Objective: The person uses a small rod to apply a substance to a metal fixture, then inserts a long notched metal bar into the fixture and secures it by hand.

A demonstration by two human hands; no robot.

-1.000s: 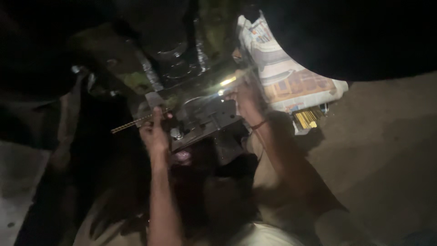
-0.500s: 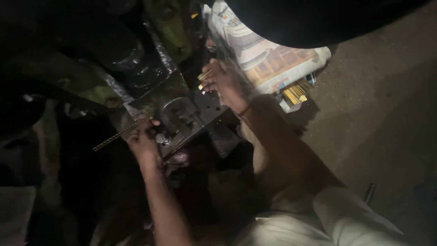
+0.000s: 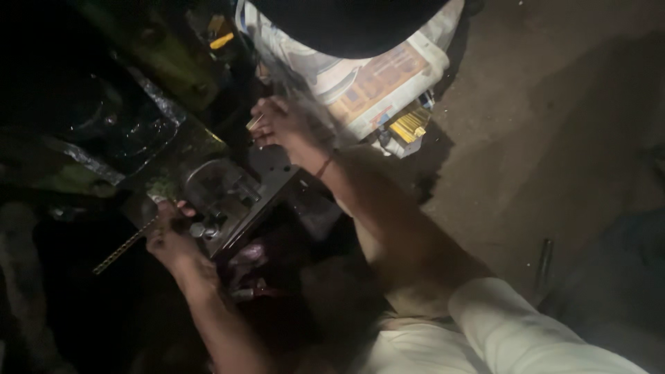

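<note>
Two bare hands working at a dark grey metal plate assembly (image 3: pixel 239 201) in dim light.
Left hand (image 3: pixel 173 239) is resting at the plate's lower-left edge, fingers clenching a thin brass-coloured threaded rod (image 3: pixel 125 246). Right hand (image 3: pixel 280 125) is hovering at the plate's upper-right corner, fingers pinching a small yellowish piece (image 3: pixel 254 123). A printed paper bundle (image 3: pixel 374 76) is lying beyond the plate.

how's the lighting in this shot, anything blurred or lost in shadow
Head view: one narrow light falls on the middle; the left side and the top are nearly black. The right hand is smeared by motion blur; the left hand, gripping a thin rod, is sharper. The metal part shows faint glare. The printed sack is brightest; the floor is dim and grainy.
</note>
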